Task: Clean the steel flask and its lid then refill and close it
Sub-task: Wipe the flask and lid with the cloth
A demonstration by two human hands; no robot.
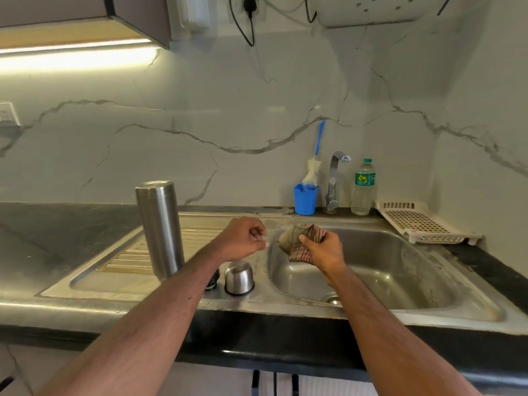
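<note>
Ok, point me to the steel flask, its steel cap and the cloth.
steel flask (160,230), head view, middle of its upright body.
steel cap (239,278), head view, its domed side, standing on the drainboard.
cloth (297,238), head view, bunched part above the right hand's fingers.

Blue cup (305,199), water btl (363,187), rack (423,222).

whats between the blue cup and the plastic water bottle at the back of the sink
In the head view the steel tap stands between the blue cup and the water bottle, along the back edge of the sink.
</note>
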